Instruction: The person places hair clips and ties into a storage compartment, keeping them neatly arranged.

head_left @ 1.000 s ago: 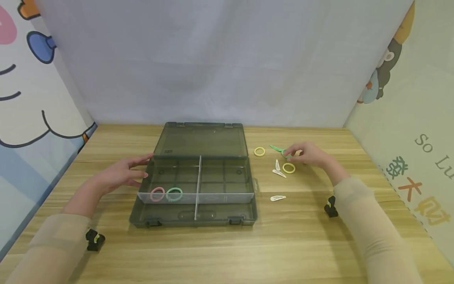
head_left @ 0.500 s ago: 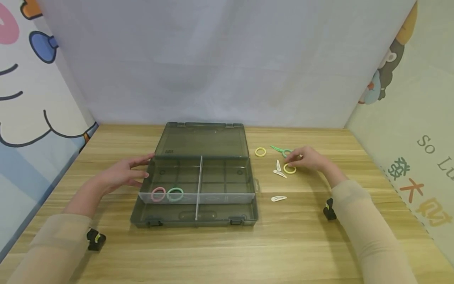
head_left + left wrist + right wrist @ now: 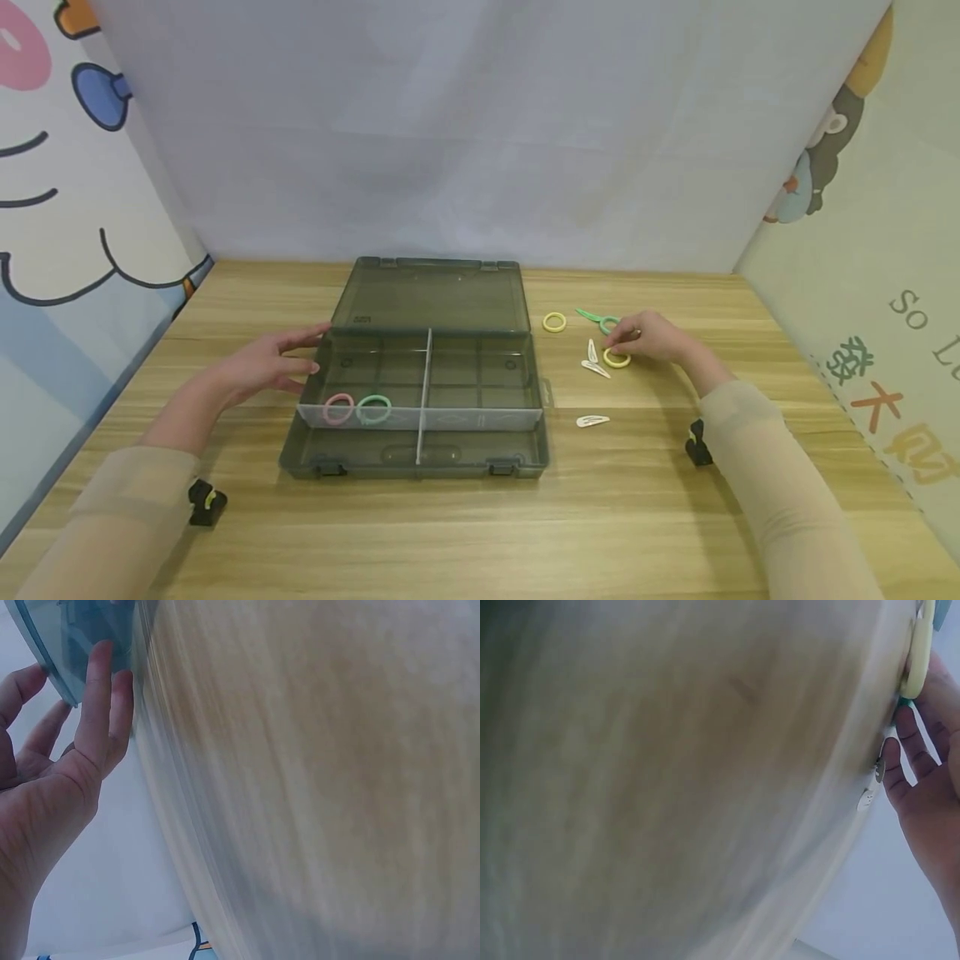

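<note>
My right hand (image 3: 651,337) pinches the edge of a yellow hair tie (image 3: 617,359) on the right of the table; the tie also shows edge-on in the right wrist view. Just behind the fingertips lie a green hair tie (image 3: 609,326) and a slim green hair clip (image 3: 587,315), partly overlapping. White snap hair clips (image 3: 596,368) sit to the left of the hand. My left hand (image 3: 262,364) rests its spread fingers against the left wall of a smoky divided plastic box (image 3: 412,472). Inside the box, a pink hair tie (image 3: 338,409) and a mint hair tie (image 3: 373,409) lean by the divider.
The box's lid (image 3: 438,296) lies folded back toward the grey backdrop (image 3: 480,150). A second yellow hair tie (image 3: 554,322) lies right of the lid. Another white snap hair clip (image 3: 592,421) is nearer the front. Printed panels flank the wooden table (image 3: 450,542).
The right hand has moved from the green hair tie slightly toward me, onto the yellow hair tie, and now pinches it. The left hand stays at the box; the view has shifted slightly.
</note>
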Available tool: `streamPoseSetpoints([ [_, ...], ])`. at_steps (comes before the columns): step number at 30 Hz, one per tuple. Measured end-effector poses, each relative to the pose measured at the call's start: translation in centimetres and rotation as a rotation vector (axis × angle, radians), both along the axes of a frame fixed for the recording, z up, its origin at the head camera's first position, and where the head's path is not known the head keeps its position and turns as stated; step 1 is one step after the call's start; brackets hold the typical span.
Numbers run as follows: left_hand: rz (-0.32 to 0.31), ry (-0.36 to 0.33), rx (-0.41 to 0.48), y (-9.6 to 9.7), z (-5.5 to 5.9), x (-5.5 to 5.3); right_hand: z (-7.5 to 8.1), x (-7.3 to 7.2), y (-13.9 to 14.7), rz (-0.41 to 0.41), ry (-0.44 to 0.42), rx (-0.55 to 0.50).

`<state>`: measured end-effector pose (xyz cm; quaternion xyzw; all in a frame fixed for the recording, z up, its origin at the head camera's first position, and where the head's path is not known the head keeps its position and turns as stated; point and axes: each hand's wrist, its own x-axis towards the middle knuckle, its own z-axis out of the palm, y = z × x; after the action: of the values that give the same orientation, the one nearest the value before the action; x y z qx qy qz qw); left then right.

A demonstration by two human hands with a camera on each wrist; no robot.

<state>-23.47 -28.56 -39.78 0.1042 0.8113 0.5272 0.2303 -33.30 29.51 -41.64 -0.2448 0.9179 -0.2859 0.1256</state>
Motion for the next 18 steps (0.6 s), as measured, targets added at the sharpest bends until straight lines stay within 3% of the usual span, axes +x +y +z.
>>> streamPoseSetpoints([
  [8, 0.002, 0.001, 0.001, 0.2, 0.0, -0.1, 0.3, 0.0, -0.1, -0.008, 0.028, 0.033],
  [18, 0.002, 0.007, 0.003, 0.2, -0.1, 0.0, 2.1, 0.4, -0.9, 0.021, 0.039, 0.020],
])
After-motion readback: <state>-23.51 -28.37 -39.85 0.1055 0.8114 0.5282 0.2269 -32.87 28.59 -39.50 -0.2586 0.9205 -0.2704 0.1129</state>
